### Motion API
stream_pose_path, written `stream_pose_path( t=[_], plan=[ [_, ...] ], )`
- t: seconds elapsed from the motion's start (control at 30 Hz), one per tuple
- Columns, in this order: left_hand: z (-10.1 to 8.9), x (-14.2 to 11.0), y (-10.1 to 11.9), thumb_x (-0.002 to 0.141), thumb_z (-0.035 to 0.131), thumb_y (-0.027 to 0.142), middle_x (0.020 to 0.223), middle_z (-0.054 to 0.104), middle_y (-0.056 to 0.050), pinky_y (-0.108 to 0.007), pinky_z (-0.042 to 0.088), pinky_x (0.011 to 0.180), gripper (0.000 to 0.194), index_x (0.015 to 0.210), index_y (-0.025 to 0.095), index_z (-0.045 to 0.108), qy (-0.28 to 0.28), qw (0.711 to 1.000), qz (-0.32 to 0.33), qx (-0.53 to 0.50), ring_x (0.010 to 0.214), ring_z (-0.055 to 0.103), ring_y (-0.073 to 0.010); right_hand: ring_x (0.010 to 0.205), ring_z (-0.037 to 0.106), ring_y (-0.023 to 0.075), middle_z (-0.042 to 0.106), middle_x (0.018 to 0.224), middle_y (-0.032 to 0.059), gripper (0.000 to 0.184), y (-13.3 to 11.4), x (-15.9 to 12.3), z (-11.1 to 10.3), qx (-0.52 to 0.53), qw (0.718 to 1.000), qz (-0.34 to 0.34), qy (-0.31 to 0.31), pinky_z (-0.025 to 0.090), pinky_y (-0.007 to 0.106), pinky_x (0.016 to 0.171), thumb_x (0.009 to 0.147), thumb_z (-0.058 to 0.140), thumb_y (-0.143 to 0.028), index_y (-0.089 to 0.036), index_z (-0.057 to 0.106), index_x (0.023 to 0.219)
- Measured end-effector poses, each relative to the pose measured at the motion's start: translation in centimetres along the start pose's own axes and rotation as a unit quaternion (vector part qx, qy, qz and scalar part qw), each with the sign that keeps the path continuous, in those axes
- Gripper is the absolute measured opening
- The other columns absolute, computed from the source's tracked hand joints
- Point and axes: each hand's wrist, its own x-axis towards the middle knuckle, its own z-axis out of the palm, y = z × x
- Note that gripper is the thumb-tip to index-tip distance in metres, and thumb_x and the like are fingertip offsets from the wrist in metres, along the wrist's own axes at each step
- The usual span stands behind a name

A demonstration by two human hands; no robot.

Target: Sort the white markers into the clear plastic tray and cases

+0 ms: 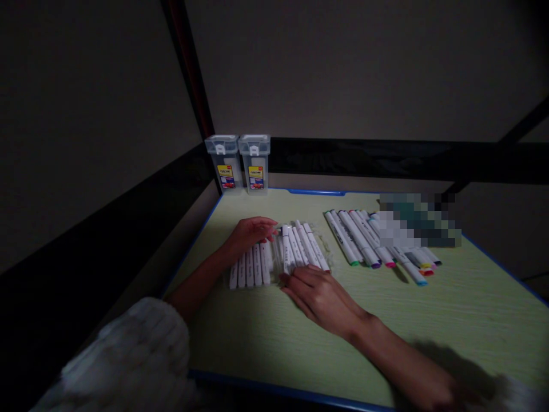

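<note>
My left hand (254, 232) reaches over a row of white markers (250, 269) lying side by side. Its thumb and fingers are pinched together at the top edge of a clear plastic case (277, 257). White markers (300, 246) also lie in the right half of that case, some slightly askew. My right hand (315, 290) rests across their lower ends, fingers bent and closed at the near edge of the plastic. The fingertips are partly hidden, and the plastic is hard to make out in the dim light.
Loose white markers (360, 237) with coloured ends lie in a pile to the right, beside a blurred-out dark green object (422, 220). Two lidded clear boxes (254, 163) stand at the back left. The pale green table (266, 343) has a blue edge, with walls behind and left.
</note>
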Motion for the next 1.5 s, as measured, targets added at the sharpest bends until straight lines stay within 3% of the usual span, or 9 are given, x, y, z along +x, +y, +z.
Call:
stream_pose_path(
  t=[0.97, 1.27, 1.5],
  plan=[
    [0.3, -0.2, 0.5, 0.067, 0.061, 0.034, 0.075, 0.066, -0.003, -0.024, 0.041, 0.062, 0.024, 0.081, 0.015, 0.062, 0.002, 1.000, -0.003, 0.023, 0.064, 0.057, -0.0111, 0.060, 0.050, 0.0144, 0.055, 0.064, 0.0033, 0.024, 0.9, -0.2, -0.4, -0.052, 0.995, 0.072, -0.038, 0.030, 0.031, 0.064, 0.084, 0.036, -0.017, -0.015, 0.057, 0.074],
    [-0.2, 0.1, 0.2, 0.065, 0.062, 0.033, 0.070, 0.064, -0.002, -0.022, 0.042, 0.058, 0.022, 0.077, 0.015, 0.061, 0.077, 0.997, 0.001, 0.017, 0.064, 0.056, -0.0112, 0.054, 0.048, 0.0135, 0.056, 0.060, 0.0021, 0.020, 1.1, -0.2, -0.7, -0.078, 0.991, 0.095, -0.043, 0.026, 0.031, 0.061, 0.079, 0.037, -0.016, -0.017, 0.054, 0.067],
    [-0.5, 0.2, -0.2, 0.066, 0.061, 0.032, 0.071, 0.063, -0.002, -0.021, 0.041, 0.056, 0.021, 0.077, 0.014, 0.061, 0.081, 0.997, -0.002, 0.018, 0.064, 0.056, -0.0107, 0.052, 0.049, 0.0133, 0.057, 0.058, 0.0012, 0.017, 1.1, -0.2, -0.8, -0.089, 0.987, 0.120, -0.056, 0.027, 0.031, 0.061, 0.077, 0.040, -0.017, -0.017, 0.054, 0.068]
  ],
)
